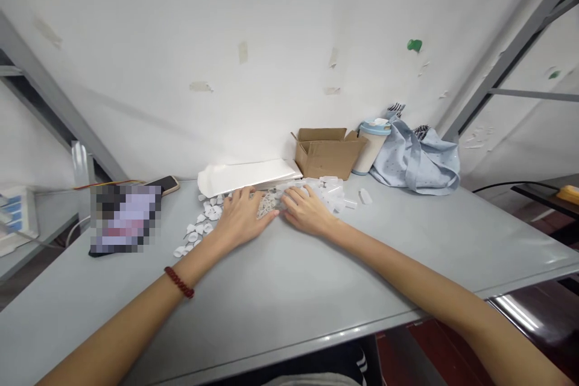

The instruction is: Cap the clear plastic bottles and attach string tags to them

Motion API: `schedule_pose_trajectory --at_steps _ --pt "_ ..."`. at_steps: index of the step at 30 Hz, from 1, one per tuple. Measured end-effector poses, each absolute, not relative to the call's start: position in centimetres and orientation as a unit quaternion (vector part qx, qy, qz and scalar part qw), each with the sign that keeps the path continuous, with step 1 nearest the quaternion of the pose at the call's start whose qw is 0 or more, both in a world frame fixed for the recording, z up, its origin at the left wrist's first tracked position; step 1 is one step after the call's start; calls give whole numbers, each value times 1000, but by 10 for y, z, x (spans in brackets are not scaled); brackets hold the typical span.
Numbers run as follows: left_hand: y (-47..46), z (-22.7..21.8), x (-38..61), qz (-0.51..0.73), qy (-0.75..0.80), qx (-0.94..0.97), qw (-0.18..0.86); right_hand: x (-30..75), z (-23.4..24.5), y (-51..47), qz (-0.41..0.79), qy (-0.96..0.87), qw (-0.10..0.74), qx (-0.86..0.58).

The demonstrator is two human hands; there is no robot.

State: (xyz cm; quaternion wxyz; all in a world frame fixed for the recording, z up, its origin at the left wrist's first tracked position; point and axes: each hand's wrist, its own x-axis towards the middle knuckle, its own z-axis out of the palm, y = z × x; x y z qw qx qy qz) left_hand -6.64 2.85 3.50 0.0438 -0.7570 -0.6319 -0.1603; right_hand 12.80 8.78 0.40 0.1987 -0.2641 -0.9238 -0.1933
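Observation:
My left hand [244, 217] lies spread over small parts on the table, its thumb pointing right. White plastic caps [195, 232] are scattered beside it on the left. Between my hands is a heap of tiny beige and metallic-looking pieces [268, 204], too small to name. My right hand [305, 210] rests palm down at the left edge of a pile of clear plastic tubes or sleeves [333, 188], fingers stretched out. Nothing shows gripped in either hand, though what lies under the palms is hidden.
Behind the parts lie a white flat tray or box [248, 176] and an open cardboard box [328, 155]. Further right stand a cup with a blue lid [371, 146] and a light blue cloth bag [414, 160]. A phone [169, 184] and a blurred-out device [129, 217] lie left.

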Motion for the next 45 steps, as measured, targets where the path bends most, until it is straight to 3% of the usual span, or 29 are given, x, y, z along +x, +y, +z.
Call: schedule_pose_trajectory --at_steps 9,17,31,36,45 --pt "-36 21 -165 -210 -638 -740 11 79 24 73 -144 -952 182 -200" --pt "-22 -9 -160 -246 -687 -684 -13 26 23 78 -102 -959 177 -196" --pt "31 3 -167 -329 -658 -672 -84 1 20 98 -48 -964 97 -242" --pt "28 8 -169 -361 -659 -646 -135 -3 23 101 -36 -963 118 -239" --pt "13 22 -185 -311 -644 -696 -66 22 42 101 89 -952 153 -249"
